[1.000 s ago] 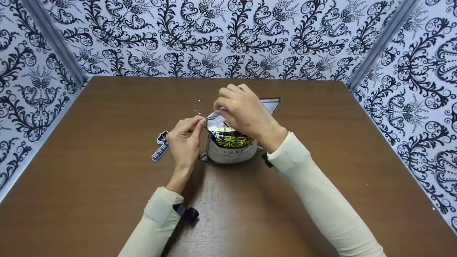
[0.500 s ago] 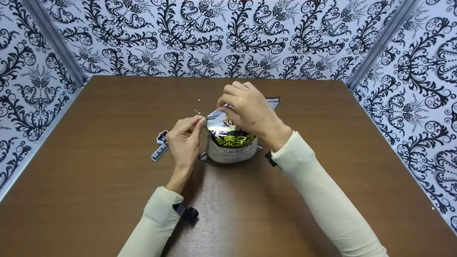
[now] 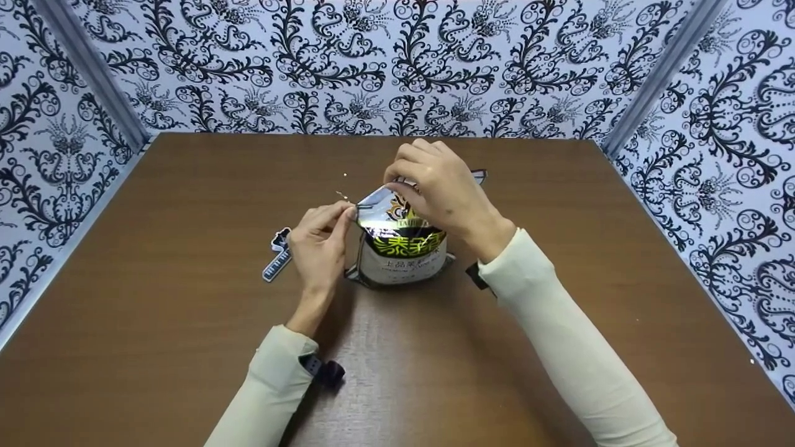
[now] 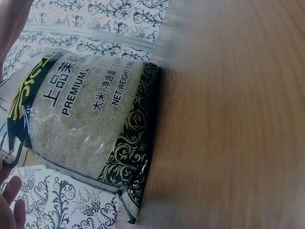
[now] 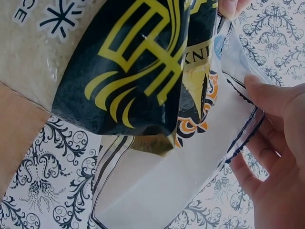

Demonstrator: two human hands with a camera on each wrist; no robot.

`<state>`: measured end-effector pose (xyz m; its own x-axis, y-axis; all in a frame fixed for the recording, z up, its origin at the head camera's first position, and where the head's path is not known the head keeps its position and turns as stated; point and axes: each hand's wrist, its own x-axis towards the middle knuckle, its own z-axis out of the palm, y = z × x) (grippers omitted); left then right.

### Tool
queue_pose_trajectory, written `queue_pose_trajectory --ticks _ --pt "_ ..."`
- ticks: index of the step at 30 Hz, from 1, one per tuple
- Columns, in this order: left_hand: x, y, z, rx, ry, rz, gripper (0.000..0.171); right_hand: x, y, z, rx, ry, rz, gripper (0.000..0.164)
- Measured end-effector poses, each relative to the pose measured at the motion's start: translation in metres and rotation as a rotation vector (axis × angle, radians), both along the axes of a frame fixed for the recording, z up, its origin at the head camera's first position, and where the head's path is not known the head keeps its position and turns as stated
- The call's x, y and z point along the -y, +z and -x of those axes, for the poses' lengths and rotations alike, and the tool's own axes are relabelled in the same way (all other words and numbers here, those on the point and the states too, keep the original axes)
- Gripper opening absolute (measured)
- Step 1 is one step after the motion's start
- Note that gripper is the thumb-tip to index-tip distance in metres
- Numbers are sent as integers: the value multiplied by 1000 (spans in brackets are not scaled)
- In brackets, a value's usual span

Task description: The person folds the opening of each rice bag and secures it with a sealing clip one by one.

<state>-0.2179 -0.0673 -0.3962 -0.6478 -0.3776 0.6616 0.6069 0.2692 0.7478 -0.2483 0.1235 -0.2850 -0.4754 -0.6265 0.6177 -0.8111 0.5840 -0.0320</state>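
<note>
A clear plastic bag of rice point(image 3: 404, 267) with a black and yellow band stands upright on the table; its printed side fills much of the left wrist view. My left hand point(image 3: 320, 239) pinches the top left corner of the bag between thumb and fingertips. At the top edge, my right hand point(image 3: 441, 189) pinches the film, thumb on the near side. In the right wrist view, the thumb and fingers of this right hand point(image 5: 281, 143) lie on either side of the dark-lined top edge point(image 5: 243, 131). The right hand hides part of the bag's upper right in the head view.
A small flat dark-and-white object point(image 3: 276, 264) with a narrow handle-like end lies left of my left hand. Tiny pale scraps point(image 3: 343, 195) lie behind the bag on the brown table point(image 3: 186, 310). Patterned walls point(image 3: 385, 68) stand at the back and sides.
My right hand has slid a little to the right along the bag's top edge, uncovering more of the orange print. My left hand keeps its hold on the corner.
</note>
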Motion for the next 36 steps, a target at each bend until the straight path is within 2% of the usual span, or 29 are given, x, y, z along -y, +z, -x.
queue_pose_trajectory --ticks 12,28,36 --pt "1 -1 2 15 34 35 5 -6 1 1 13 6 59 11" --pt "1 0 -1 38 34 21 5 -10 1 4 14 31 111 13" --pt "2 0 -2 65 -19 -3 7 -15 -2 2 51 24 128 18"
